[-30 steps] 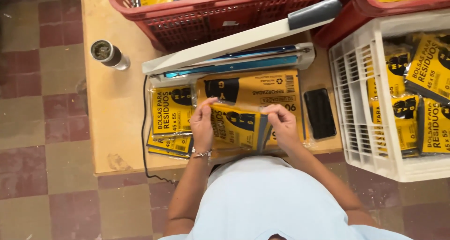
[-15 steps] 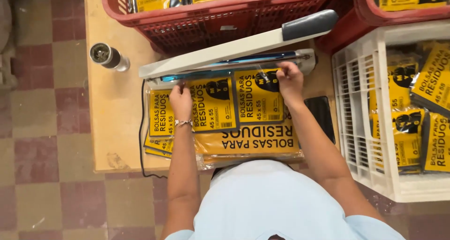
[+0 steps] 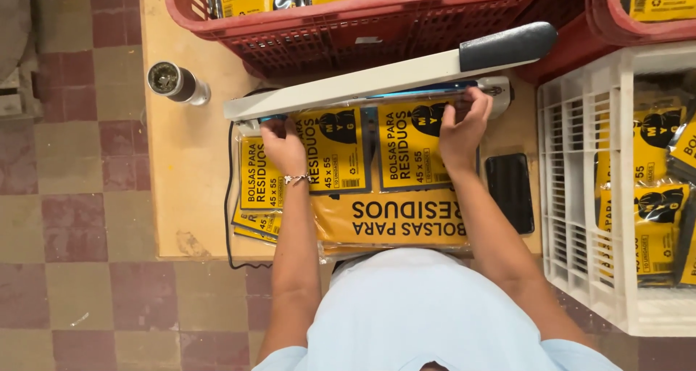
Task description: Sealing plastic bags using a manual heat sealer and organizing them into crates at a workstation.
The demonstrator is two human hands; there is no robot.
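Both hands had gone forward in the last second. A moment before, they sat low on the stack near the person's body, sorting yellow packs; by this frame they had carried a pack up to the sealer. The yellow pack [image 3: 377,150] lay flat on the bench [image 3: 185,182] with its far edge slid under the raised sealer arm [image 3: 362,81], right at the sealing bar. That put the pack in place along the bar, with the arm above it not yet lowered, as far as the view allowed a judgement.

The left hand [image 3: 283,143] reached out with the arm nearly straight, fingers curled down and pinching the pack's far left corner just under the arm's left end. The right hand [image 3: 462,128] was stretched up further, fingers hooked over the pack's far right edge against the bar, the wrist bent back a little. Both were gripping the pack, holding it taut between them.

Nearer the body, a larger yellow pack [image 3: 391,219] lay on the pile, untouched. A dark phone [image 3: 510,191] sat just right of the right forearm, a white crate [image 3: 587,197] beyond it, red baskets [image 3: 377,30] behind the sealer, and a small metal cup [image 3: 174,81] off to the left.
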